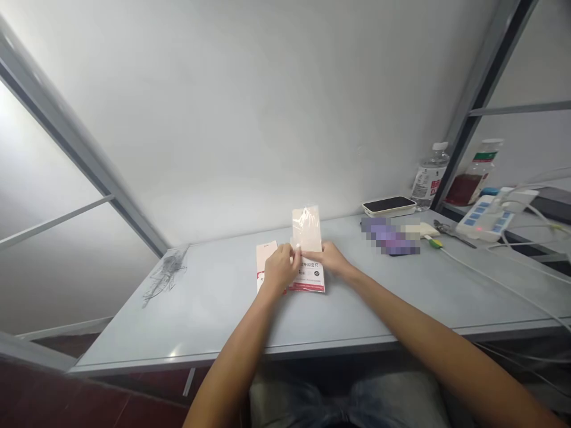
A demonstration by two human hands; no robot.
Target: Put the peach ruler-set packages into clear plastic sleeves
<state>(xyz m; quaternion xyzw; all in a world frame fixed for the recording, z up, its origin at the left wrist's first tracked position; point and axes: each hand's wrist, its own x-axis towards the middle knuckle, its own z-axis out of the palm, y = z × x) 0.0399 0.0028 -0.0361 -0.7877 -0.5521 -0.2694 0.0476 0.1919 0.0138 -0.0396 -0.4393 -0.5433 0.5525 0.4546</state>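
Observation:
Both my hands meet over a clear plastic packet point(307, 229) with a white and red printed card point(312, 279) at its lower end. My left hand point(280, 267) pinches the packet's left edge with its fingers closed. My right hand point(329, 258) grips the packet from the right, fingers curled on it. The packet's upper part stands up off the grey table point(214, 309). A second white and red card point(264, 261) lies flat just left of my left hand.
A dark scribble point(165, 274) marks the table's left part. At the right lie a phone on a white base point(389, 205), a blurred purple object point(392, 236), a white power strip point(488, 217) with cables, and two bottles point(429, 175) behind a dark metal post.

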